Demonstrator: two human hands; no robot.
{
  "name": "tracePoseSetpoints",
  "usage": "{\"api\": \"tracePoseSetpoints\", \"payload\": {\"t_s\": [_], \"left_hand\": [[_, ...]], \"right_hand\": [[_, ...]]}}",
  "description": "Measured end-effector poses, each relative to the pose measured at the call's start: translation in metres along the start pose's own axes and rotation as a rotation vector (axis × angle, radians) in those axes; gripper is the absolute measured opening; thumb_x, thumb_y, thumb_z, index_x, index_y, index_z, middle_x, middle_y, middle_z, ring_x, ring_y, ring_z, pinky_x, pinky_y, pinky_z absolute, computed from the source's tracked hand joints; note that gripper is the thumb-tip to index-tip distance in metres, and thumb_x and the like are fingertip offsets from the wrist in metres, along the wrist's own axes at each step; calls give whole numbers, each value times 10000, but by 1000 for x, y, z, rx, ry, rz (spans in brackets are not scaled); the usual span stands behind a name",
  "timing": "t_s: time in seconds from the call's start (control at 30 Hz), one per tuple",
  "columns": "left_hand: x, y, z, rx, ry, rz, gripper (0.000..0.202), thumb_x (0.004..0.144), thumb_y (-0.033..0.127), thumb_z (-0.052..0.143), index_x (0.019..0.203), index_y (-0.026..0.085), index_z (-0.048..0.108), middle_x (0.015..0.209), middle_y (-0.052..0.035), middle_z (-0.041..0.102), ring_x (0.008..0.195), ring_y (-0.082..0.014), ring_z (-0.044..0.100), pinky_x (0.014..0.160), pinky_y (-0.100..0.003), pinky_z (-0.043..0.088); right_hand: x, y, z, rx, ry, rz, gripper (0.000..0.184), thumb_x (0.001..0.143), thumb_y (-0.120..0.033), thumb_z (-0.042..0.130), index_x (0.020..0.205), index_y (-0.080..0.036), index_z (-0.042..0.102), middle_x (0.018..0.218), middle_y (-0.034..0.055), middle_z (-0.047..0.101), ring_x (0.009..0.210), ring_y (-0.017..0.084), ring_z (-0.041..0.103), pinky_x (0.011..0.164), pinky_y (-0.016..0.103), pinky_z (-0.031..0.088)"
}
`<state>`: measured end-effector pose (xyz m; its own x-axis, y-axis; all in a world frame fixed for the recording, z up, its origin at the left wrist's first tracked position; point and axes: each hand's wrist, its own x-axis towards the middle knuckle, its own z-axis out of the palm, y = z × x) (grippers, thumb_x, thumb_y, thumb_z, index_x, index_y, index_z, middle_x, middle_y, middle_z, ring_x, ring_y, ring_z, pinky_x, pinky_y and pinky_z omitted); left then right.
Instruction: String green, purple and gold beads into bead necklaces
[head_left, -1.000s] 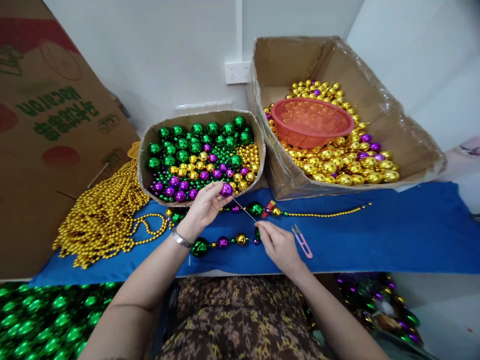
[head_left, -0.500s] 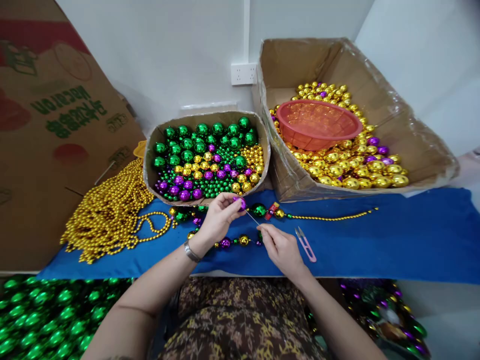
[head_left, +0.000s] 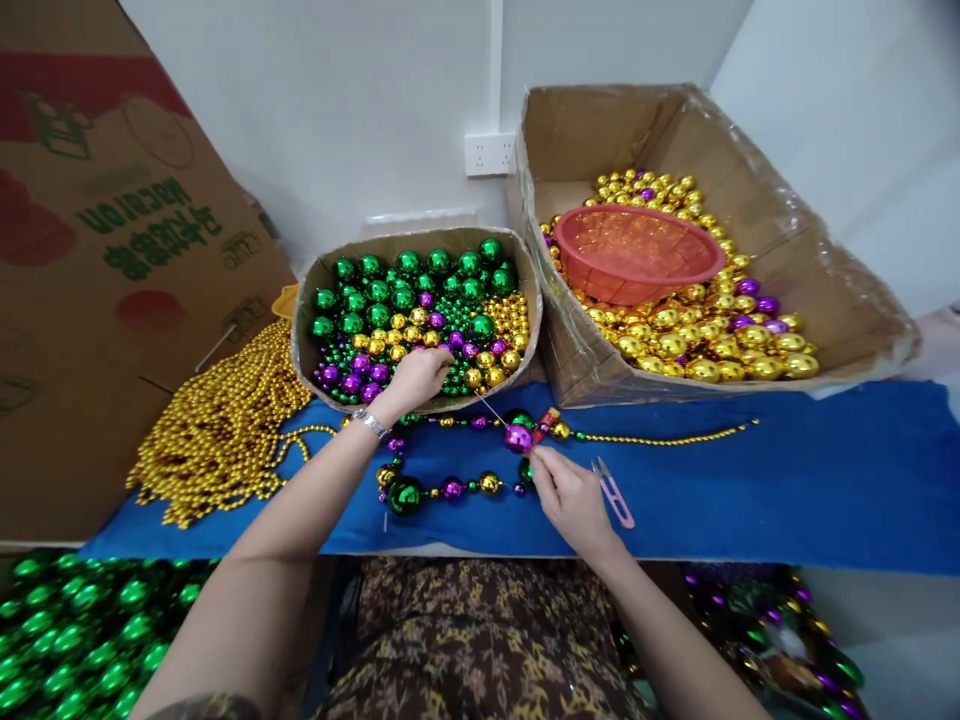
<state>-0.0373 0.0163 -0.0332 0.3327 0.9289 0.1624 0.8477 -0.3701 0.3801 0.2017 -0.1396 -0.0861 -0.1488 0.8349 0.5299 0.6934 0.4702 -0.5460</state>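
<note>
My right hand (head_left: 570,495) is closed in a pinch on a thin needle (head_left: 491,408) that points up and left. A large purple bead (head_left: 518,437) is threaded on it, right by my fingertips. My left hand (head_left: 427,375) is over the front of the bead box (head_left: 300,350), its fingers closed together among the small beads; what they hold, if anything, is hidden. Below lies a string of purple, green and gold beads (head_left: 451,488) in a loop on the blue cloth, with a small red tag (head_left: 550,420) and a gold bead chain (head_left: 667,437) trailing right.
Pink thread snips (head_left: 616,495) lie right of my right hand. A larger carton (head_left: 570,360) with gold beads and a red basket (head_left: 637,285) stands behind. Gold bead strands (head_left: 217,430) are heaped at left by a tall carton (head_left: 67,350). Green beads (head_left: 90,630) sit below the table.
My left hand has let go of the purple bead and moved up and left into the bead box. The bead is now down the needle at my right fingertips.
</note>
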Motion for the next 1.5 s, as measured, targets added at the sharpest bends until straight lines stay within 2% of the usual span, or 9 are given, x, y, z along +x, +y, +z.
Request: {"api": "tracePoseSetpoints", "payload": {"t_s": [0.1, 0.33, 0.4, 0.53, 0.6, 0.93, 1.17, 1.33, 1.5], "left_hand": [[15, -4, 10, 242, -142, 26, 243, 804, 87, 543, 966, 171, 705, 960, -119, 704, 943, -262, 634, 801, -336, 482], [17, 4, 17, 188, -101, 5, 217, 804, 100, 543, 957, 141, 691, 936, -149, 690, 977, -284, 623, 779, -361, 488], [10, 8, 13, -67, -57, -60, 220, 826, 200, 569, 1008, 142, 677, 901, -118, 698, 877, -243, 651, 723, -325, 500], [-15, 22, 4, -1129, -35, -284, 307, 786, 325, 660, 1042, 155, 654, 856, -76, 708, 717, -153, 658, 610, -247, 501], [-27, 31, 0, -1397, -68, -339, 307, 744, 305, 718, 1001, 150, 653, 851, -78, 714, 707, -139, 661, 602, -231, 506], [-45, 51, 1, -1566, -83, -388, 258, 735, 270, 762, 917, 138, 636, 813, -57, 709, 696, -118, 671, 564, -187, 506], [-52, 53, 6, -1348, -55, -250, 290, 744, 330, 751, 941, 165, 616, 852, -38, 687, 769, -138, 665, 594, -209, 512], [-26, 46, 4, -653, 69, -43, 253, 873, 362, 567, 1013, 162, 634, 945, -66, 694, 827, -165, 643, 723, -284, 516], [11, 33, 18, -41, -111, 19, 271, 749, 173, 667, 1019, 206, 673, 1057, -80, 680, 1018, -269, 615, 855, -359, 482]], "right_hand": [[0, 1, 2, -1, -11, -6, 257, 985, -246, 397, 986, -172, 643, 817, 60, 717, 736, 167, 689, 695, 252, 509], [-1, 4, 2, -5, -14, -2, 251, 985, -239, 398, 989, -177, 640, 817, 59, 717, 731, 167, 688, 680, 253, 504], [-1, 4, 1, 6, -5, 2, 243, 984, -234, 401, 980, -178, 637, 822, 59, 719, 730, 164, 689, 682, 250, 504], [-1, 2, 1, 15, 32, -9, 219, 980, -222, 416, 979, -171, 629, 822, 57, 722, 719, 157, 688, 674, 241, 498], [0, 1, 2, 8, 40, -12, 216, 979, -223, 419, 984, -172, 629, 808, 53, 721, 702, 153, 683, 661, 236, 492], [-1, 0, 4, -10, 8, -10, 219, 979, -220, 418, 976, -171, 632, 805, 51, 715, 707, 149, 674, 682, 227, 483], [0, -1, 6, -29, 10, 0, 237, 980, -228, 405, 961, -172, 635, 777, 44, 710, 680, 145, 671, 653, 225, 476], [1, 1, 3, -30, 19, 30, 227, 981, -223, 404, 969, -171, 625, 822, 56, 724, 696, 146, 678, 664, 223, 471], [1, 2, 0, -39, 14, 32, 227, 979, -220, 406, 964, -166, 627, 829, 59, 725, 708, 149, 685, 674, 219, 477]]}}
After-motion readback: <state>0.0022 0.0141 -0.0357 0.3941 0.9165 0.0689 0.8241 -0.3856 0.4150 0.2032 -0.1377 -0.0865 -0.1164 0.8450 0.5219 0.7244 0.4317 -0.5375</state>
